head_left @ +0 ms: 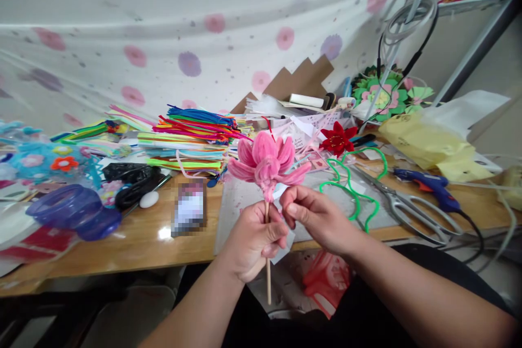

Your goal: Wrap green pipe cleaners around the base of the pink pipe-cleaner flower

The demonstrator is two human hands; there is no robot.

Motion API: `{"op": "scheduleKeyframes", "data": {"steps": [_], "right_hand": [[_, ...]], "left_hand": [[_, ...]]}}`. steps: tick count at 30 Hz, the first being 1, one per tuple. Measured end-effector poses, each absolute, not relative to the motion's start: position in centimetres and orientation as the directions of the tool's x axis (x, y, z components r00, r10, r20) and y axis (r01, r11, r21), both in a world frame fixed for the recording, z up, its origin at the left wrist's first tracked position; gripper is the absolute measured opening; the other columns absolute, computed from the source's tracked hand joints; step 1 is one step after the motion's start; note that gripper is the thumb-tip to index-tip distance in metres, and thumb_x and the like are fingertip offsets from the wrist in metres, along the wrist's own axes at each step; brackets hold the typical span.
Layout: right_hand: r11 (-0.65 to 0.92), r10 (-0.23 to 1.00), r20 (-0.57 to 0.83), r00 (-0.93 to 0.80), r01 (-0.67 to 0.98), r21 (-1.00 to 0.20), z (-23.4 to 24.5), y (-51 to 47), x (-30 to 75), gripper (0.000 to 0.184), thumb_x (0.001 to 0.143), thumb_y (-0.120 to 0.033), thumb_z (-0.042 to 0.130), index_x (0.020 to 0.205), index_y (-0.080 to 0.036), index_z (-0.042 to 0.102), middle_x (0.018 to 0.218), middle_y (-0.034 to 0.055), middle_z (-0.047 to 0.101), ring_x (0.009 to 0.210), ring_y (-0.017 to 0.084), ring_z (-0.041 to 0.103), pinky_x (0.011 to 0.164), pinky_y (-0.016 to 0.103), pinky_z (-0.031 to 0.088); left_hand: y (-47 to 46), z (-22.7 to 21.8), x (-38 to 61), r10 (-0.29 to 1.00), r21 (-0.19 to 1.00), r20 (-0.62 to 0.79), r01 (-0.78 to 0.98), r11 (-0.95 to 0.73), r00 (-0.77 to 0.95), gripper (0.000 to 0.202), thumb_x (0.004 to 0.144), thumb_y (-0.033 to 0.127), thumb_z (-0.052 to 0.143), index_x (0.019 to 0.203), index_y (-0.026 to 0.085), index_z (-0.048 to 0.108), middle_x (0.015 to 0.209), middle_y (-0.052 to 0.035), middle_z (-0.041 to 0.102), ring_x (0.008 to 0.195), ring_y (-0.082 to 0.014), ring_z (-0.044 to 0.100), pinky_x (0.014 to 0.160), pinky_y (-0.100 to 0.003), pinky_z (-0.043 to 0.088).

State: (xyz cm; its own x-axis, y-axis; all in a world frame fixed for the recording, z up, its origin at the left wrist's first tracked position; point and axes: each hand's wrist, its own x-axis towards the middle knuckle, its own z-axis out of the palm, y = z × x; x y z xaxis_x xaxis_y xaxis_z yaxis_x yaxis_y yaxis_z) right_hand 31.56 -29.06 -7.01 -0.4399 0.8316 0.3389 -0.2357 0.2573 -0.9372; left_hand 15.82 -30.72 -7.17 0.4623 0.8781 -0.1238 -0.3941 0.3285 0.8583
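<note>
A pink fuzzy pipe-cleaner flower (pixel 267 160) stands upright on a thin wooden stick (pixel 268 283) over the table's front edge. My left hand (pixel 255 242) is closed round the stick below the bloom. Just right of the flower's base, my right hand (pixel 312 215) is pinched, thumb against fingers; what it grips, if anything, is hidden. A pale, thin piece (pixel 284 247) shows behind my left fingers, its kind unclear. Bent green pipe cleaners (pixel 353 196) lie on a grey mat (pixel 232 217) beyond my right hand.
Bundles of coloured pipe cleaners (pixel 191 136) are piled at the back. Large scissors (pixel 408 209) and a blue glue gun (pixel 432 185) with a cord lie at right. A red flower (pixel 338 137) sits behind. Purple plastic (pixel 75 209) and a black bag (pixel 132 174) lie left.
</note>
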Motion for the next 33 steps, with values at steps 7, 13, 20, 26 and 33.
{"op": "scheduleKeyframes", "data": {"steps": [7, 13, 20, 26, 33], "right_hand": [[0.41, 0.884, 0.457, -0.097, 0.63, -0.659, -5.5, -26.4, 39.5, 0.011, 0.076, -0.028, 0.058, 0.072, -0.019, 0.056, 0.061, 0.0004, 0.056, 0.055, 0.014, 0.05, 0.053, 0.025, 0.04], [0.437, 0.746, 0.644, -0.167, 0.853, -0.285, -6.5, -25.8, 40.9, 0.022, 0.079, -0.02, 0.048, 0.085, -0.016, 0.069, 0.097, 0.0111, 0.067, 0.085, 0.023, 0.063, 0.073, 0.034, 0.048], [0.546, 0.801, 0.544, -0.253, 0.681, -0.488, -7.3, -27.5, 36.4, 0.021, 0.078, -0.011, 0.046, 0.079, -0.018, 0.065, 0.087, 0.0066, 0.069, 0.077, 0.017, 0.064, 0.068, 0.027, 0.048], [0.436, 0.896, 0.319, -0.308, 0.482, -0.76, -7.6, -28.0, 34.1, 0.015, 0.081, -0.017, 0.05, 0.084, -0.018, 0.065, 0.07, 0.0016, 0.068, 0.063, 0.013, 0.063, 0.06, 0.023, 0.047], [0.559, 0.786, 0.344, -0.513, 0.354, -0.75, -8.5, -30.1, 30.5, 0.017, 0.083, -0.013, 0.05, 0.084, -0.015, 0.067, 0.08, 0.0047, 0.07, 0.074, 0.013, 0.063, 0.069, 0.022, 0.047]], "left_hand": [[-30.9, -6.9, 15.4, 0.941, 0.861, -0.088, -0.45, 0.237, 0.327, 0.018, 0.081, 0.029, 0.062, 0.085, 0.012, 0.061, 0.059, 0.001, 0.055, 0.039, 0.0001, 0.033, 0.041, -0.016, 0.019], [-30.7, -6.8, 16.2, 0.99, 0.835, -0.106, -0.532, 0.137, 0.09, 0.029, 0.08, 0.03, 0.062, 0.1, 0.008, 0.065, 0.065, -0.0014, 0.055, 0.046, -0.0028, 0.04, 0.045, -0.016, 0.025], [-30.7, -6.8, 16.4, 0.996, 0.905, -0.085, -0.417, 0.085, 0.017, 0.022, 0.076, 0.029, 0.065, 0.09, 0.011, 0.066, 0.059, 0.0019, 0.053, 0.044, -0.0046, 0.043, 0.043, -0.017, 0.029], [-30.6, -7.1, 16.1, 0.998, 0.931, -0.041, -0.365, 0.022, -0.045, 0.02, 0.072, 0.027, 0.07, 0.085, 0.012, 0.066, 0.058, 0.0028, 0.054, 0.043, -0.0026, 0.04, 0.041, -0.015, 0.025], [-30.2, -6.6, 15.3, 0.995, 0.885, -0.06, -0.465, 0.019, -0.074, 0.032, 0.077, 0.043, 0.063, 0.086, 0.012, 0.065, 0.053, 0.0017, 0.053, 0.041, -0.0041, 0.037, 0.04, -0.015, 0.027]]}}
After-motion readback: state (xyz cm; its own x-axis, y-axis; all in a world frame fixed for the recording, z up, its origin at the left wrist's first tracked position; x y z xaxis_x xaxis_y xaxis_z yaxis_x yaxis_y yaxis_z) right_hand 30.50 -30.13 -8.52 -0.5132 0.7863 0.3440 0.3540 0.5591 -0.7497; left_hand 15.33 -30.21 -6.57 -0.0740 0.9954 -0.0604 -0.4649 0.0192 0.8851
